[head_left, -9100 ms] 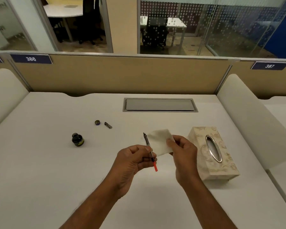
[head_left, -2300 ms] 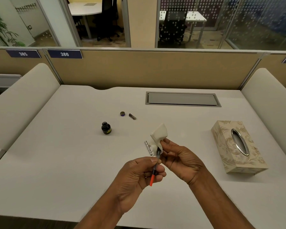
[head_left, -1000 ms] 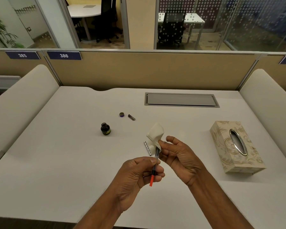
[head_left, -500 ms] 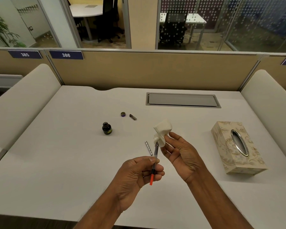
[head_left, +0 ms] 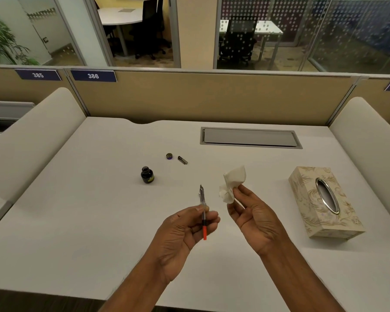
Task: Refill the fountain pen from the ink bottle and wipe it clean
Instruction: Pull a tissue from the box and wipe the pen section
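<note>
My left hand pinches the fountain pen's inner part, a clear tube with a red end, nib pointing up and away. My right hand holds a crumpled white tissue between thumb and fingertips, a little to the right of the nib and apart from it. The small dark ink bottle stands uncapped on the white desk, beyond my left hand. Its cap and a short dark pen piece lie farther back. Whatever lies on the desk right behind the pen is hidden.
A patterned tissue box sits to the right of my right hand. A grey cable hatch is set into the desk at the back. Padded dividers flank the desk, and a tan partition closes the rear.
The tissue was wrapped round the nib; my right hand has pulled it off to the right. The pen in my left hand now stands free with its nib bare.
</note>
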`<state>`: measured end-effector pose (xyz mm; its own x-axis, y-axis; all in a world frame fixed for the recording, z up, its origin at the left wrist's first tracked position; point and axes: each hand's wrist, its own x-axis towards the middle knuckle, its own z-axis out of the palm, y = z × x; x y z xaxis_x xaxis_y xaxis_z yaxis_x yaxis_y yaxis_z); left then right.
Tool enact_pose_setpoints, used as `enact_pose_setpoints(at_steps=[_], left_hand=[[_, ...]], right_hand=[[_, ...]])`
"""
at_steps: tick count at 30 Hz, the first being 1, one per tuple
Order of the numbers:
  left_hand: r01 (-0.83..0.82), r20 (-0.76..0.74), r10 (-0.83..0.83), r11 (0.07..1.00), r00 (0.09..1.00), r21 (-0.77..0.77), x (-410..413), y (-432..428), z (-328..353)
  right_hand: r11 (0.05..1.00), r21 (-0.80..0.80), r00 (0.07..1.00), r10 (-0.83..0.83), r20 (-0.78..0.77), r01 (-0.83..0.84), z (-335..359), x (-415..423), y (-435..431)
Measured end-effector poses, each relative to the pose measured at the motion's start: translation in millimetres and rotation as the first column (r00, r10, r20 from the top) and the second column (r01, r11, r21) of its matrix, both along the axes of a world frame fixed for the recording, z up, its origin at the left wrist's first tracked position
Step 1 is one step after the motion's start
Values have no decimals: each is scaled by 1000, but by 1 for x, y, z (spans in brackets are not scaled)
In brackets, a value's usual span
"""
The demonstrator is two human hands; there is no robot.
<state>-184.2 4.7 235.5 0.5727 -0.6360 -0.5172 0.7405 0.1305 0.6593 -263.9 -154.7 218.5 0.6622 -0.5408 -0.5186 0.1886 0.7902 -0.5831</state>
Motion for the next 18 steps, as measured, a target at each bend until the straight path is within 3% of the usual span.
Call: enact_pose_setpoints(at_steps=[7,10,14,18], left_hand=[[-76,-128,60,989,990,-128,8,-4,-4],[-58,-162,29,982,986,-177,10,-5,-4],[-62,-167,28,977,986,-203,13,-8,-8],[-71,-153,40,977,987,-201,10,-6,-9]], right_hand=[[990,-11,988,144,51,-144,8,-15,23],[975,-108,981,195,-13,-195,8,-19,33],[942,-287,975,127,-182,-176,5,-19,42],[959,-248,985,105,-138,-137,8,-16,47]])
